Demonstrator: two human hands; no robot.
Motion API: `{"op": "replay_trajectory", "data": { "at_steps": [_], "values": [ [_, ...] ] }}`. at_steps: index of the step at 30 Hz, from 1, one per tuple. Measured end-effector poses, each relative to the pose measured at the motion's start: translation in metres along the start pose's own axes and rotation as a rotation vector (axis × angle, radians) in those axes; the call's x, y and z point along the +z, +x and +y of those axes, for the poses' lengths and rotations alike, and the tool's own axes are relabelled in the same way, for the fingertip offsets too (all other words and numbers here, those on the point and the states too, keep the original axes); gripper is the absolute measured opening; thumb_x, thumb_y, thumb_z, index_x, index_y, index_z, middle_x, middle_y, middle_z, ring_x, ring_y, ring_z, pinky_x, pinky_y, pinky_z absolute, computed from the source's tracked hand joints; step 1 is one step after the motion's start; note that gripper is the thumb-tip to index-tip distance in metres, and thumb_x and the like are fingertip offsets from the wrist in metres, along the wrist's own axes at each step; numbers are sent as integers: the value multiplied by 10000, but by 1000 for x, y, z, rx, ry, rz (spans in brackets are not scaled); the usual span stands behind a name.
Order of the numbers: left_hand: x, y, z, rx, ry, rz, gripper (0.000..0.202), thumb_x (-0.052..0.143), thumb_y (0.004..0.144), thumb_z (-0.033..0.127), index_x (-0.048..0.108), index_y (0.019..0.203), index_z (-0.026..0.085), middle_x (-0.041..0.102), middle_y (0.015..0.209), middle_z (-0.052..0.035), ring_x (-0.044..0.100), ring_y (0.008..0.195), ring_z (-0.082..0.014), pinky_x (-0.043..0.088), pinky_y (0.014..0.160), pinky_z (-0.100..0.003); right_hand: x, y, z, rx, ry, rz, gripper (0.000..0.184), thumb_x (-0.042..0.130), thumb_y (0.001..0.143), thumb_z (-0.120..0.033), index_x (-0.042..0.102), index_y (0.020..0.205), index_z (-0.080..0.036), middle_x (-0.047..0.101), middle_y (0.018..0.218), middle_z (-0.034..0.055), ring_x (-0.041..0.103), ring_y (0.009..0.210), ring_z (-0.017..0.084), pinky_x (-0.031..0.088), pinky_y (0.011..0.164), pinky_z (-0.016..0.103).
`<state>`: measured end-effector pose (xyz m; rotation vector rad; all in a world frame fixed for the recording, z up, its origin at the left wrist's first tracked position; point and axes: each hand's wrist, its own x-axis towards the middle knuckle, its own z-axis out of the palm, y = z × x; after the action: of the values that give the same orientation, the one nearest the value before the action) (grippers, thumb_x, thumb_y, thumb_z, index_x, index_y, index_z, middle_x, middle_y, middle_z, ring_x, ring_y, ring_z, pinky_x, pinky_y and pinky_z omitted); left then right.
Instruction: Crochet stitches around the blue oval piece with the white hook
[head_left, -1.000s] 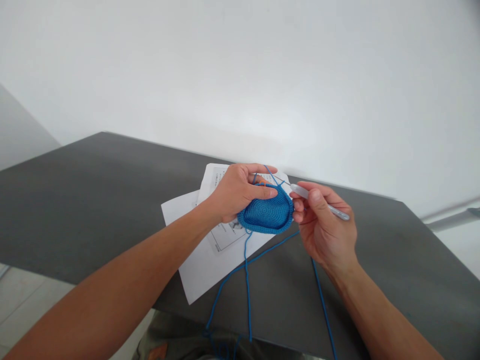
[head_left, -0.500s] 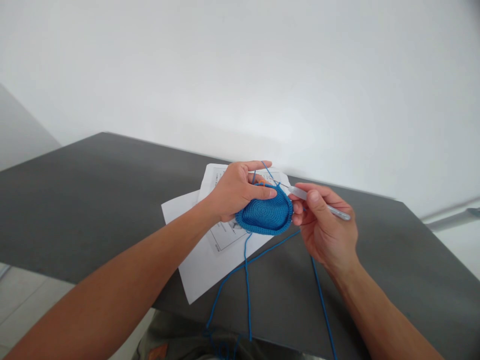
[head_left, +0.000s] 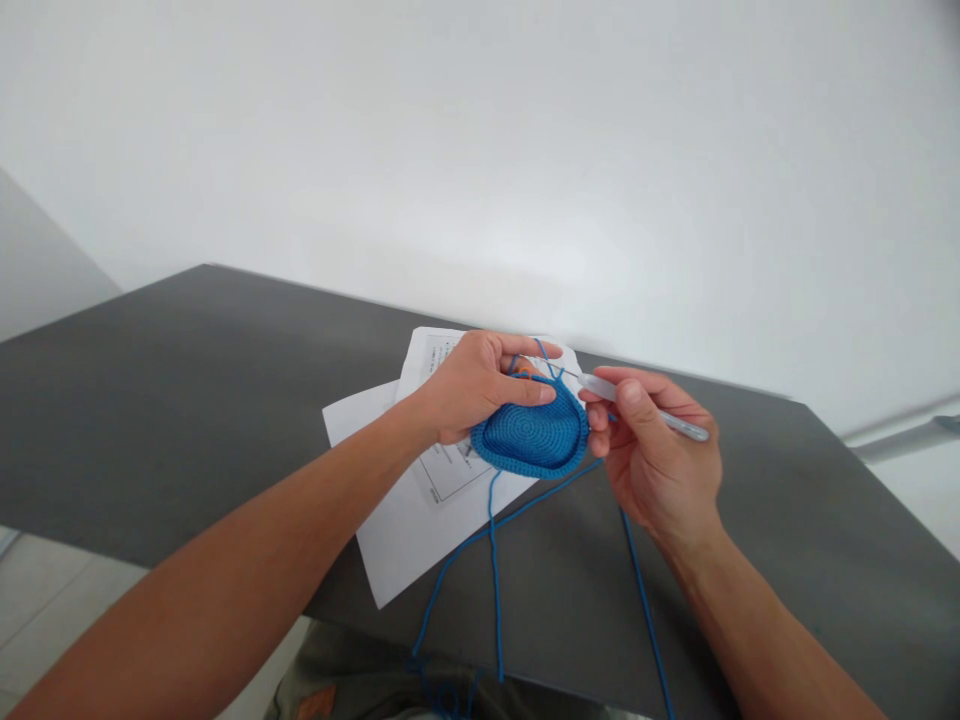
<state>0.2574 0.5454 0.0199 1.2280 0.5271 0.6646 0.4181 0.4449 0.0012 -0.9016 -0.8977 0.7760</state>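
My left hand pinches the far edge of a round blue crochet piece, thumb on top, with blue yarn looped over its index finger. My right hand is closed round a silver crochet hook. The hook's tip points left into the top edge of the piece, next to a small orange marker. Both hands hover above white printed sheets on a dark grey table. Strands of blue yarn hang from the piece down past the table's near edge.
The grey table's near edge runs diagonally below my forearms, with pale floor tiles beyond it at the lower left. A plain white wall rises behind the table. A grey bar sticks out at the far right.
The crochet piece has tilted and shifted slightly. My right hand and hook have edged a little right and up, while my left index finger has dropped closer to the piece.
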Motion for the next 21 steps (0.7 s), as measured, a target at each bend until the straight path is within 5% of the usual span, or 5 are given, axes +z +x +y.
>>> {"op": "replay_trajectory", "data": {
  "at_steps": [21],
  "values": [
    [0, 1, -2, -3, -21, -9, 779, 906, 633, 111, 644, 1365, 64, 758, 790, -45, 669, 653, -147, 519, 662, -290, 1, 0, -3, -31, -62, 2, 251, 906, 748, -426, 814, 874, -229, 776, 678, 13, 615, 457, 112, 507, 352, 212]
  ]
}}
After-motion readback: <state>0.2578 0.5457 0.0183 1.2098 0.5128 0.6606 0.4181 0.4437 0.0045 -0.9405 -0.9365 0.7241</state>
